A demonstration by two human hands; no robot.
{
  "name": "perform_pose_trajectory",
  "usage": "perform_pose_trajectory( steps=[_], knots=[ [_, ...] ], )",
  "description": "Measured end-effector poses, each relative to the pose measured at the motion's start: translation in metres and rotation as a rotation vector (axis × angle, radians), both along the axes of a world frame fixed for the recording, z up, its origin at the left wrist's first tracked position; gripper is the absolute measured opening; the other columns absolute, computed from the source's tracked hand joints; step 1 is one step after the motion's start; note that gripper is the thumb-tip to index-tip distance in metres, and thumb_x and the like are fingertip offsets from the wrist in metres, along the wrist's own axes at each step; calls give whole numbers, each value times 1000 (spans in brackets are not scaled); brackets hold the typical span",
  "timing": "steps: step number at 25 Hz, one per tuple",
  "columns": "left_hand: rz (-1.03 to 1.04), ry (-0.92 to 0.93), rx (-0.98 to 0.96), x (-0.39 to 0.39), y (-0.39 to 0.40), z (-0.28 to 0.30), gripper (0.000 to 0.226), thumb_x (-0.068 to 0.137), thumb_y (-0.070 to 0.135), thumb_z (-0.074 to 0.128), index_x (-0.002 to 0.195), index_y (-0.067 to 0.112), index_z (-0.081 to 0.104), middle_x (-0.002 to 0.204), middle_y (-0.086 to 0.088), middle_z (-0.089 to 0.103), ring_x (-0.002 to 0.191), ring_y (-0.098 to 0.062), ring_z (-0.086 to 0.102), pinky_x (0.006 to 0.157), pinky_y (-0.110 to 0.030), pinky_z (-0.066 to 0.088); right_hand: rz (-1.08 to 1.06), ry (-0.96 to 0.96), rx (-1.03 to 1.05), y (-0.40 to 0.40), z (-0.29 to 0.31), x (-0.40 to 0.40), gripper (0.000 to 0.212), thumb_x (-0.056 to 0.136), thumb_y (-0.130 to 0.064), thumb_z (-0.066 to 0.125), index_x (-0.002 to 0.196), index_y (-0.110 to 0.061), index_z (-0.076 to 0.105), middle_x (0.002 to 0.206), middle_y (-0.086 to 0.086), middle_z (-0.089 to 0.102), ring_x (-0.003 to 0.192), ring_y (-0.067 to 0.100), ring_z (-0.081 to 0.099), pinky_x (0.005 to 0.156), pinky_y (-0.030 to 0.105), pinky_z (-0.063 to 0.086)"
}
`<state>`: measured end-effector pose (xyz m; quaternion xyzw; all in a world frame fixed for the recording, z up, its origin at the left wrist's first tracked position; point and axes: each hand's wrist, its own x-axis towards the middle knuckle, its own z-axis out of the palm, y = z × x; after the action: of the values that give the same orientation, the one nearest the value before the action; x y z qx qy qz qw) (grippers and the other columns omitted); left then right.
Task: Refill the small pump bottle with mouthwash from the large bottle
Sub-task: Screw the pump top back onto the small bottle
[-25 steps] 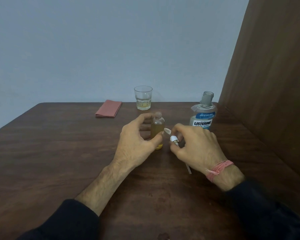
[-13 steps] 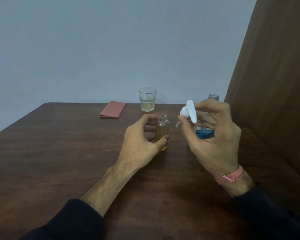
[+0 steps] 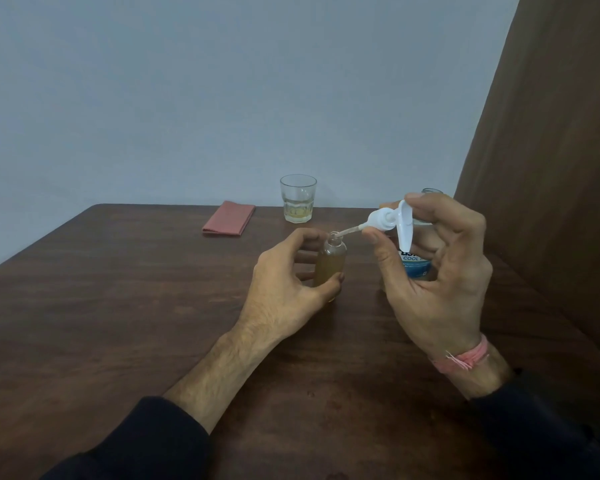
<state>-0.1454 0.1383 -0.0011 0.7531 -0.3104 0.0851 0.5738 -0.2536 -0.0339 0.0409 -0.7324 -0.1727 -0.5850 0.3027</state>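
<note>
The small clear pump bottle (image 3: 330, 263), holding amber liquid, stands upright on the brown table (image 3: 118, 306) with its neck open. My left hand (image 3: 284, 282) grips it around the lower body. My right hand (image 3: 437, 271) pinches the white pump head (image 3: 390, 220) in the air to the right, tilted, and the tip of its dip tube (image 3: 347, 232) sits at the bottle's mouth. The large mouthwash bottle (image 3: 417, 266), with a blue label and no cap on its neck, stands behind my right hand and is mostly hidden by it.
A drinking glass (image 3: 298, 199) with a little yellowish liquid stands at the table's far edge. A folded pink cloth (image 3: 228, 218) lies to its left. A brown panel (image 3: 551, 168) rises along the table's right side. A pale wall is behind.
My right hand picked the pump head up from the table and raised it, then swung its tube leftward to the small bottle's mouth. My left hand kept hold of the bottle.
</note>
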Motion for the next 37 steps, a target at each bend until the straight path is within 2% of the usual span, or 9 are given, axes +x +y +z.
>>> perform_pose_trajectory(
  steps=[4, 8, 10, 14, 20, 25, 29, 33, 37],
  knots=[
    [0, -29, 32, -2, 1, 3, 55, 83, 27, 101, 128, 41, 72, 120, 21, 79, 110, 1, 78, 91, -23, 69, -26, 13, 8, -1, 0, 0, 56, 97, -16, 85, 141, -15, 50, 132, 5, 69, 118, 9, 75, 96, 23, 62],
    [-23, -49, 59, -5, 0, 5, 57, 83, 29, 101, 130, 41, 71, 121, 24, 77, 112, 8, 74, 88, -12, 63, -17, 37, 5, -1, 0, 2, 53, 98, -13, 84, 143, -17, 56, 133, -21, 64, 118, 1, 72, 100, 21, 58],
    [-38, -69, 51, -6, 0, 5, 56, 83, 27, 101, 130, 38, 73, 122, 22, 78, 113, 5, 75, 90, -15, 65, -18, 93, 9, -2, -2, 4, 52, 99, -13, 83, 145, -17, 58, 132, -21, 65, 119, 1, 71, 100, 19, 57],
    [-78, -86, 58, -8, 1, 6, 57, 84, 30, 100, 132, 39, 72, 122, 23, 78, 116, 6, 74, 92, -15, 64, -33, 234, 22, -5, -7, 7, 54, 99, -21, 82, 148, -19, 60, 136, -8, 71, 121, 4, 70, 98, 24, 61],
    [-108, -93, 53, -10, 0, 4, 60, 86, 31, 97, 140, 31, 72, 125, 20, 79, 118, 1, 76, 97, -28, 68, 17, 409, 91, -2, -15, 11, 56, 98, -26, 82, 148, -37, 59, 132, -18, 71, 112, 0, 74, 86, 30, 67],
    [-111, -73, 40, -10, 0, 4, 60, 85, 32, 95, 140, 30, 72, 123, 20, 79, 116, 0, 77, 95, -28, 69, 71, 473, 179, 0, -17, 13, 57, 97, -27, 82, 148, -41, 59, 130, -22, 71, 113, -3, 73, 80, 25, 67],
    [-115, -64, 36, -10, 0, 4, 58, 86, 33, 94, 140, 30, 73, 123, 18, 80, 115, -2, 77, 96, -31, 69, 122, 525, 255, 0, -20, 15, 60, 98, -26, 81, 152, -42, 58, 127, -18, 73, 116, 4, 73, 79, 25, 66],
    [-117, -44, 35, -9, 0, 4, 57, 87, 29, 98, 138, 31, 74, 122, 17, 80, 115, -2, 78, 96, -32, 69, 192, 555, 325, 1, -21, 16, 33, 105, -28, 72, 136, -40, 70, 121, -17, 77, 114, 2, 73, 84, 24, 65],
    [-125, -39, 24, -10, 0, 4, 57, 87, 25, 98, 138, 29, 74, 121, 16, 81, 115, -4, 79, 96, -32, 70, 222, 564, 368, 0, -20, 18, 25, 104, -27, 74, 127, -37, 74, 116, -17, 79, 112, 2, 74, 86, 22, 63]
  ],
)
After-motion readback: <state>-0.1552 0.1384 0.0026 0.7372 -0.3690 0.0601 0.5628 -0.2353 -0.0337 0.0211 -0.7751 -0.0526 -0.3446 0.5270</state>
